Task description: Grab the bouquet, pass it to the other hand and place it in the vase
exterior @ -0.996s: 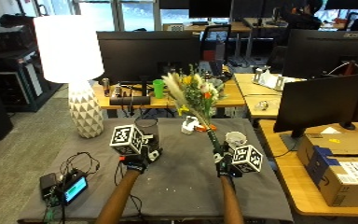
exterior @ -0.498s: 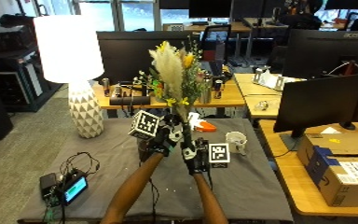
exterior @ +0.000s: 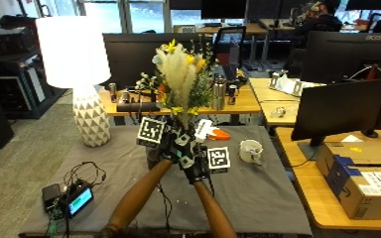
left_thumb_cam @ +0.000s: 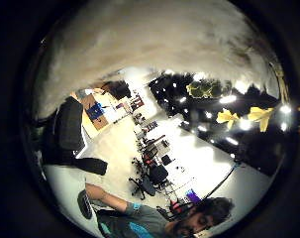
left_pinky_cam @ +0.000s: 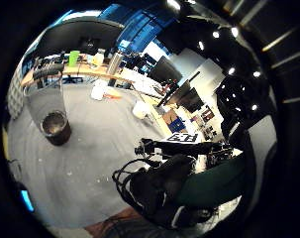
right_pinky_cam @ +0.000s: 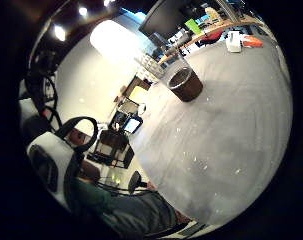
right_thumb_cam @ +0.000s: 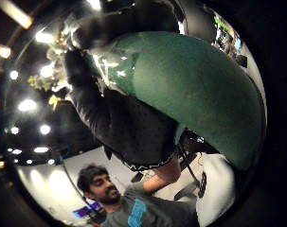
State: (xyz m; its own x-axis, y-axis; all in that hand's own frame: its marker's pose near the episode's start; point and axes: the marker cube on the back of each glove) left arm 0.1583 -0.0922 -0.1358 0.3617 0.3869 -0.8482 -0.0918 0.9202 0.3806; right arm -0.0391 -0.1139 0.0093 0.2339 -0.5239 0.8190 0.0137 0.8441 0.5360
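Bouquet (exterior: 179, 74) upright above the middle of the outside view, pale plumes and yellow blooms rising before the dark monitors, stems reaching down into two gloved hands that meet at frame centre. Left hand (exterior: 170, 143) just above and left of right hand (exterior: 196, 166), the two touching around the stem bundle. In the right thumb side palm view, green wrap of the bouquet (right_thumb_cam: 190, 90) filling much of the frame, a black-gloved hand (right_thumb_cam: 119, 123) curled round it. Left hand thus clasped on the stems; right hand pressed against the wrap, though whether its fingers close around it cannot be told. Vase (right_pinky_cam: 185, 83), dark brown, seen standing on the grey table mat (exterior: 256, 193) in the right little finger side palm view; hidden behind the hands in the outside view. White mug (exterior: 250, 151) right of the hands. White lamp (exterior: 75, 59) at upper left; small screen device (exterior: 78, 199) at lower left.
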